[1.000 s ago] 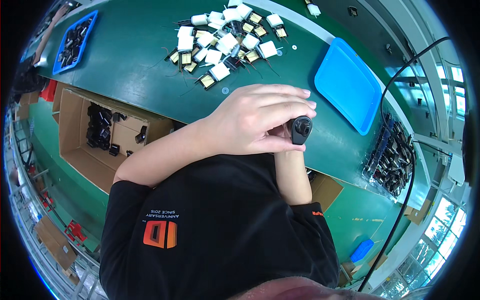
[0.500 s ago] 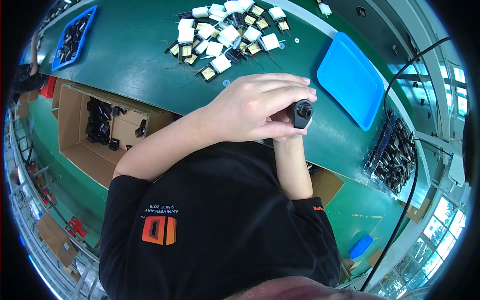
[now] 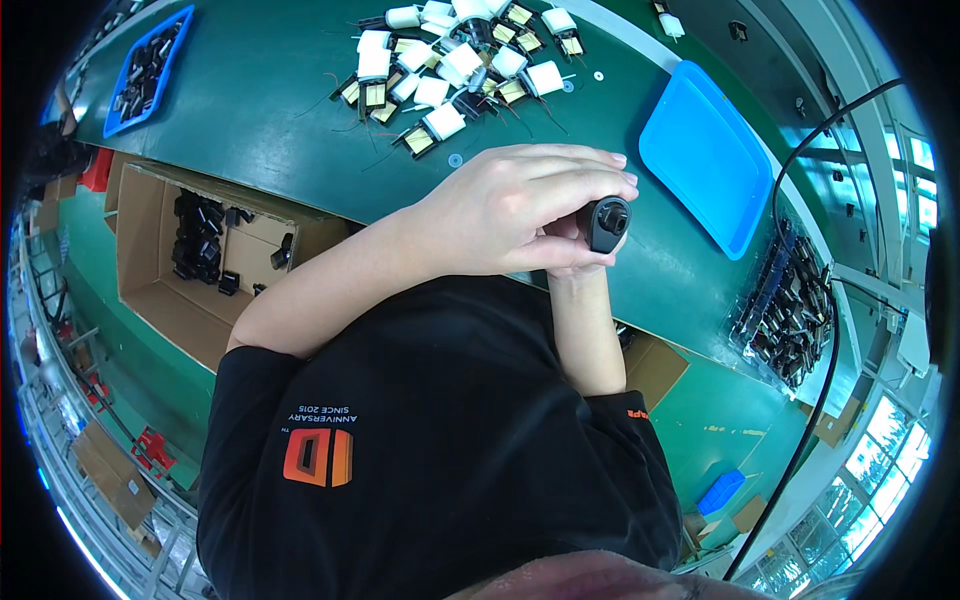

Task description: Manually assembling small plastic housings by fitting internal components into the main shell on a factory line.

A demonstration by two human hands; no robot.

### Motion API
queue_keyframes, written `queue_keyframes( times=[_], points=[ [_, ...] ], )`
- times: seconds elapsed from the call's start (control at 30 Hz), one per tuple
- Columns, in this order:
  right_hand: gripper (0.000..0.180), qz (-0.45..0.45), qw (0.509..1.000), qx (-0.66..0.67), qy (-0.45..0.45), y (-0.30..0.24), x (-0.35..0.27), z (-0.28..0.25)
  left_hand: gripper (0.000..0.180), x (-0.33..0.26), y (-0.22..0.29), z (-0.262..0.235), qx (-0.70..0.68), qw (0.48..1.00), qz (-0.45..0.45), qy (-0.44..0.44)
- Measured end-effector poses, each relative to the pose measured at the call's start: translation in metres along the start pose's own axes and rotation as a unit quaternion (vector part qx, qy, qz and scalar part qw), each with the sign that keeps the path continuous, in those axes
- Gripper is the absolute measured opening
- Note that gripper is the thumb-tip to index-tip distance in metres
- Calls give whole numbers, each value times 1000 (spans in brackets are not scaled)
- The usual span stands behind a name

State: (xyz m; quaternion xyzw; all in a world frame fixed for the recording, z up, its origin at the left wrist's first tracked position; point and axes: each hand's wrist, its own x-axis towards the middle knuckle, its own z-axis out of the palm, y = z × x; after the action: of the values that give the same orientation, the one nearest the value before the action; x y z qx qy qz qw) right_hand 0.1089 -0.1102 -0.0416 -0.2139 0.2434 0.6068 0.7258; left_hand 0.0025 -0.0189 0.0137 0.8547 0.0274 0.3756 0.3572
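Note:
A black, rounded plastic part (image 3: 609,228) with a hole in its end is gripped in my left hand (image 3: 520,200), with the thumb below it and the fingers curled over its top. Behind and below it is my right hand (image 3: 578,266), largely covered by the left one. Only its wrist and a little of the palm show, so its fingers are hidden. The two hands are close together above the front of the green table (image 3: 300,165). Beyond them lies a pile of white-and-black motor-like units (image 3: 460,65) with thin wires.
To the right lies a blue tray (image 3: 705,160), with a clear tray of black parts (image 3: 790,310) past it. A blue bin (image 3: 150,75) of dark parts stands far left. Below the table edge, a cardboard box (image 3: 145,255) holds black pieces. A black cable (image 3: 815,400) hangs at right.
The hands keep nearly the same pose around the black part, which has turned slightly. The whole view has shifted a little.

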Motion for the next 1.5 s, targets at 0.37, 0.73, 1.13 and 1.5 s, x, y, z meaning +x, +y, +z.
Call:
queue_keyframes(
  times=[0.37, 0.73, 1.13, 1.5],
  points=[
    [35, 0, 942, -86, -324, -7, 35, -44, 48, 3, -3, 0, 10, 1000, 5, 3],
    [51, -178, 906, -238, -301, 0, 8, -2, 55, -3, -16, -6, -33, 999, -7, -25],
    [77, -358, 691, -484, -400, -17, -16, 25, 83, -12, -22, -12, -6, 994, 104, 29],
    [84, -330, 805, -336, -362, -2, -6, 13, 113, -1, 1, -12, -106, 986, -130, 4]
  ],
)
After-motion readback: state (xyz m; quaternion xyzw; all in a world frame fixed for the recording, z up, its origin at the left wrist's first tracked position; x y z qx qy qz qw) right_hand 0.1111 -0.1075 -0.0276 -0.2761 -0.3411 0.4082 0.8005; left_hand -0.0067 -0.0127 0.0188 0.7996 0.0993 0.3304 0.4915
